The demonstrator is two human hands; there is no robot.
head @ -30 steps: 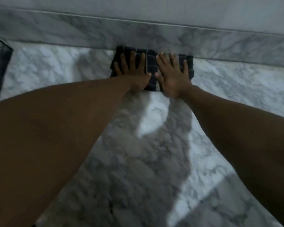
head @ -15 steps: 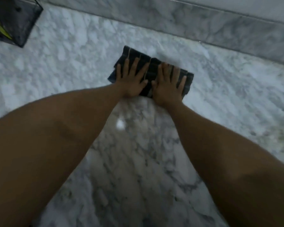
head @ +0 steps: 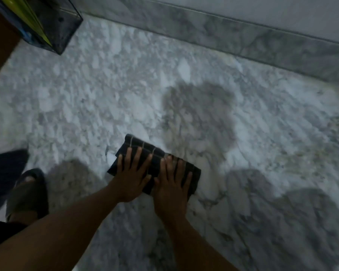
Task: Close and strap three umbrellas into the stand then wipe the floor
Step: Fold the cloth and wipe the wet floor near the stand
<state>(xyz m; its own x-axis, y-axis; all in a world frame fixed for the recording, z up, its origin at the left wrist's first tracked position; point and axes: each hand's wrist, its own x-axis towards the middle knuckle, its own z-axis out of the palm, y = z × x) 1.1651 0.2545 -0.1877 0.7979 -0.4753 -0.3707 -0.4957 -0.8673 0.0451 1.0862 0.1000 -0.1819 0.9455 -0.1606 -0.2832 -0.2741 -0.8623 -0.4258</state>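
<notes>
A dark folded cloth (head: 155, 163), crossed by thin pale lines, is laid flat on the marble floor (head: 106, 94) in the lower middle of the head view. It is pressed down by both hands side by side. The left hand (head: 132, 178) is spread flat over the cloth's left half, fingers (head: 136, 156) splayed and extended, palm down. The right hand (head: 171, 187) is laid flat over the right half in the same manner — fingers straight, nothing gripped, the thumbs of the two hands nearly touching. Both forearms are stretched in from the bottom edge of the view.

The floor is seen as white and grey veined stone, with darker patches beyond the cloth and to its right; whether these are damp marks or shadows cannot be told. A marble skirting (head: 243, 40) is run along the wall at the top right, well apart from the cloth.

At the top left corner a dark, box-shaped umbrella stand (head: 67, 30) is set on the floor, and a yellow-green umbrella (head: 34, 22) is seen leaning inside it — the rest of its contents are cut off by the frame. At the lower left a foot in a dark sandal (head: 29, 192) is planted on the floor, near the left forearm.
</notes>
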